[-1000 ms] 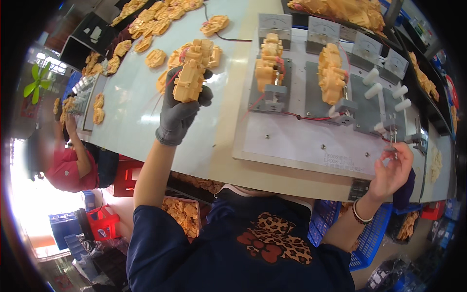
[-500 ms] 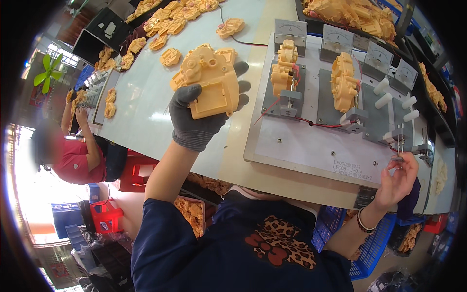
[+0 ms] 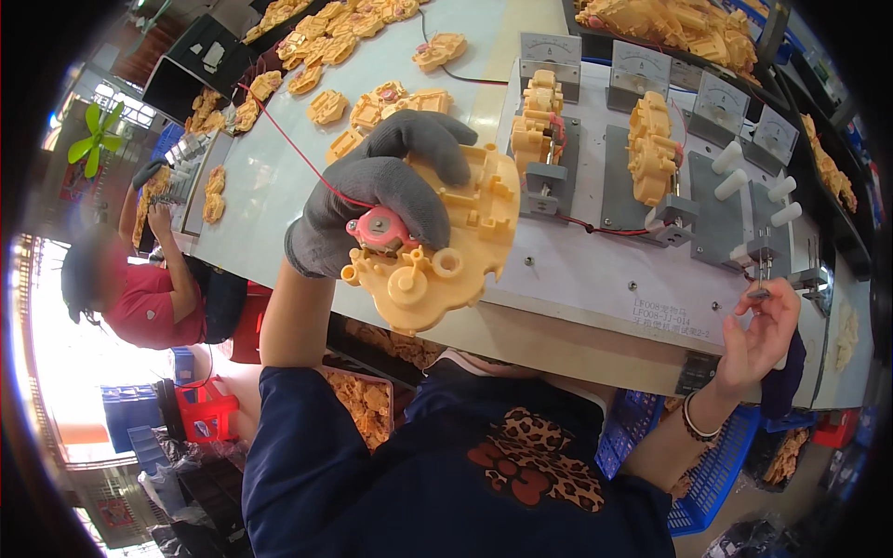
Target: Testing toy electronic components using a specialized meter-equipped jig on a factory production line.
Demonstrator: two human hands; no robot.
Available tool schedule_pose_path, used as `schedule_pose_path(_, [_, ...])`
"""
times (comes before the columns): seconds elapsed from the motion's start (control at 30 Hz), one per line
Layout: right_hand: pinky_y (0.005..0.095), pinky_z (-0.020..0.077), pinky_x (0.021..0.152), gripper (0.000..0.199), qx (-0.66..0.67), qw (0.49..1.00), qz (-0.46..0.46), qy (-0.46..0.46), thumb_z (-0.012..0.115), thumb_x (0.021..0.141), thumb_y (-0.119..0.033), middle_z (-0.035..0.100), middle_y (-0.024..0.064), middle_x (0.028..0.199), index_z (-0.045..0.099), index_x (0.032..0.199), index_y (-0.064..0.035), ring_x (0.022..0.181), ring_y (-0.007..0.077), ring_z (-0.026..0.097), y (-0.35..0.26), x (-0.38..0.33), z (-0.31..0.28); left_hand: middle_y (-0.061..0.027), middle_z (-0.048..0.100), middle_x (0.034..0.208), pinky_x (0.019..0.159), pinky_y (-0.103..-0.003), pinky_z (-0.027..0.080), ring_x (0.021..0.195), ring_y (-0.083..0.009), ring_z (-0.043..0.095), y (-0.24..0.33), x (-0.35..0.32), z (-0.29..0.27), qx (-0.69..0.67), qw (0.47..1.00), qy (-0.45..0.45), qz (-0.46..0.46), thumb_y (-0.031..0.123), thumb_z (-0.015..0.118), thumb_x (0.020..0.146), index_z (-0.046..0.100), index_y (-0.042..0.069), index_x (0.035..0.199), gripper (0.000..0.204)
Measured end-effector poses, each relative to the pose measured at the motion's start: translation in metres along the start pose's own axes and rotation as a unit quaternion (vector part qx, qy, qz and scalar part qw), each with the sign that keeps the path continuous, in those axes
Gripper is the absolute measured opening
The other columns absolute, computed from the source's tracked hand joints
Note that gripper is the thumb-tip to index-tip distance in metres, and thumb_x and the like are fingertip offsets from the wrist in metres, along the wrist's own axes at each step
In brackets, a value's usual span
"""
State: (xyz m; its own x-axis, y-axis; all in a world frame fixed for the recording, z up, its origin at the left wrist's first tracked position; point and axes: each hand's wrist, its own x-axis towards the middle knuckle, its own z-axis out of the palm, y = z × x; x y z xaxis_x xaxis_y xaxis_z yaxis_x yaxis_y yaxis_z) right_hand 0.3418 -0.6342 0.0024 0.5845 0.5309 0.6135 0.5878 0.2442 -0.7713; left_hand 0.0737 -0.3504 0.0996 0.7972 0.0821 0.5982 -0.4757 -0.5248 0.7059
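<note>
My left hand [image 3: 372, 186], in a dark grey glove, holds up a yellow plastic gearbox housing [image 3: 493, 209]. Its fingers wrap over the upper side. A round pink-capped motor [image 3: 382, 228] shows beside the fingers, with a red wire [image 3: 296, 144] trailing up to the left. My bare right hand [image 3: 758, 339] is at the front right corner of the test board, fingers curled at a small grey metal piece [image 3: 759, 294] below the pins of a clamp fixture [image 3: 765, 249]. Two yellow housings, one on the left fixture [image 3: 537, 130] and a second housing [image 3: 653, 149], stand clamped on the board.
Several analog meters [image 3: 640, 70] line the back of the test board [image 3: 577, 288]. White posts [image 3: 730, 184] rise at its right. Loose yellow housings [image 3: 326, 107] lie on the table at the left. Full bins [image 3: 670, 28] stand behind. Another person [image 3: 153, 298] sits far left.
My left hand has turned the housing over, bringing the pink motor and red wire into view, and moved it slightly lower and nearer. My right hand remains at the same fixture.
</note>
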Motion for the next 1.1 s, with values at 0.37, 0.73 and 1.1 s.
schedule_pose_path(0.37, [0.0253, 0.0377, 0.07, 0.049, 0.005, 1.0, 0.009, 0.019, 0.062, 0.061, -0.003, 0.049, 0.006, 0.091, 0.049, 0.108, -0.0004, 0.075, 0.0133, 0.043, -0.01, 0.003, 0.01, -0.0092, 0.057, 0.104, 0.091, -0.039, 0.043, 0.101, -0.0267, 0.055, 0.003, 0.08, 0.014, 0.026, 0.97, -0.239, 0.025, 0.019, 0.074, 0.078, 0.07, 0.009, 0.089, 0.016])
schedule_pose_path(0.73, [0.0263, 0.0442, 0.061, 0.04, -0.016, 0.998, -0.035, 0.039, 0.062, 0.061, -0.002, 0.058, 0.0079, 0.085, 0.057, 0.1, -0.0024, 0.066, 0.0163, 0.054, -0.007, 0.005, 0.009, -0.0085, 0.062, 0.099, 0.086, -0.035, 0.047, 0.094, -0.0207, 0.058, -0.062, 0.229, 0.062, 0.087, 0.908, -0.397, 0.096, 0.019, 0.063, 0.083, 0.06, 0.004, 0.116, 0.036])
schedule_pose_path(1.1, [0.0266, 0.0446, 0.06, 0.041, -0.038, 0.998, -0.031, 0.039, 0.063, 0.059, -0.005, 0.059, 0.0078, 0.085, 0.057, 0.1, -0.0033, 0.066, 0.0175, 0.054, -0.007, 0.004, 0.006, -0.0072, 0.054, 0.11, 0.095, -0.036, 0.042, 0.106, -0.0256, 0.052, -0.091, 0.248, 0.134, 0.277, 0.834, -0.473, -0.064, 0.005, 0.062, 0.081, 0.059, 0.011, 0.114, 0.034])
